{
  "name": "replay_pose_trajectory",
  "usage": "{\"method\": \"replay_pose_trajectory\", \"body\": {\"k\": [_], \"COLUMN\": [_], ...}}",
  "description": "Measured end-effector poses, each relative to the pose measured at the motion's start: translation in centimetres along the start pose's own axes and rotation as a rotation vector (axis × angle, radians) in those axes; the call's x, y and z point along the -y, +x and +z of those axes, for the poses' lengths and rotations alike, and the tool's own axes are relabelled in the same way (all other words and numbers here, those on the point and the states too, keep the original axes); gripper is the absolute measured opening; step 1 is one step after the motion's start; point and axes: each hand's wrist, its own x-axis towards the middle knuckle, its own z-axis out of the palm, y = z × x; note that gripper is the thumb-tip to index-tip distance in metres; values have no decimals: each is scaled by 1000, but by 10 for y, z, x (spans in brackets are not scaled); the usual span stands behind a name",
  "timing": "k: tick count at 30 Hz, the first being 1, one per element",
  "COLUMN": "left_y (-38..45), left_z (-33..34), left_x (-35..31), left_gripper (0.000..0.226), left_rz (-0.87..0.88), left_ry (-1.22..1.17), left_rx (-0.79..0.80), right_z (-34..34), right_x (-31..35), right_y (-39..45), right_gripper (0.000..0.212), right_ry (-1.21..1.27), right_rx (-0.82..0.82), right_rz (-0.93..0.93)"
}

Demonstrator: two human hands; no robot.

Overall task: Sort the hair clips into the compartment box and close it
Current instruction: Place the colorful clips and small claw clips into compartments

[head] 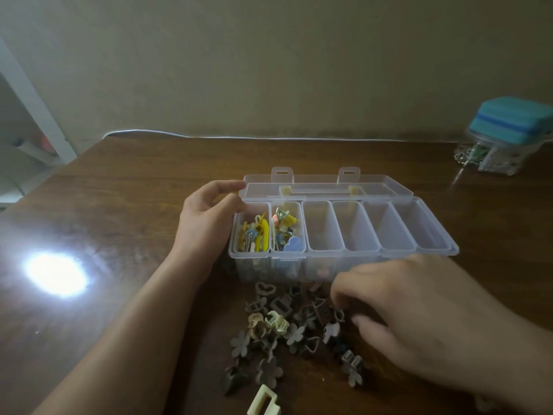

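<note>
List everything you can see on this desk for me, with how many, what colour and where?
compartment box: one, clear plastic, middle of the table, lid open and tipped back
filled compartments: two, at the box's left end, holding colourful clips, yellow, blue and pink among them
empty compartments: four, clear, to the right of the filled ones
loose hair clips: a pile, too many to count, mostly grey-brown and beige, in front of the box
cream clip: one, near bottom edge
jar: one, clear with teal lid, far right
table: one, dark brown wood
left hand: resting against the box's left end
right hand: reaching into the pile, fingertips blurred
</note>
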Motion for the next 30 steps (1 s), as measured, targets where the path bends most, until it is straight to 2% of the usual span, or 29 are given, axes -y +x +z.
{"method": "replay_pose_trajectory", "body": {"k": [3, 8, 10, 11, 13, 14, 16, 19, 24, 27, 30], "left_y": [0, -1, -3, -3, -4, -4, -5, -4, -3, -2, -2], "left_z": [0, 0, 1, 2, 3, 3, 4, 5, 5, 5, 6], "left_x": [-1, 1, 1, 1, 0, 0, 0, 1, 2, 3, 2], "left_gripper": [31, 30, 31, 35, 38, 38, 36, 28, 30, 30, 30], "left_rz": [-6, -17, -16, -14, -7, -2, 8, 24, 19, 27, 45], "left_ry": [-5, -6, -4, -4, -11, -9, -4, -1, -4, -2, 1], "left_rx": [15, 42, 59, 66, 75, 77, 81, 71, 72, 67, 50], "right_z": [2, 4, -4, -6, -6, -2, 6, 21, 25, 19, 18], "right_x": [3, -2, -4, -6, -10, -13, -17, -22, -28, -28, -22], "right_y": [0, 0, 0, 0, 3, 6, 16, 23, 23, 18, 16], "right_gripper": [28, 18, 16, 14, 7, 8, 11, 13, 18, 11, 18], "right_ry": [43, 93, 156, 229, 314, 259, 158, 128, 138, 91, -130], "right_rx": [17, -82, -68, -120, -414, -546, -657, -629, -582, -619, -491], "right_rz": [-2, -76, -94, -120, -193, -186, -101, -38, -82, -211, -404]}}
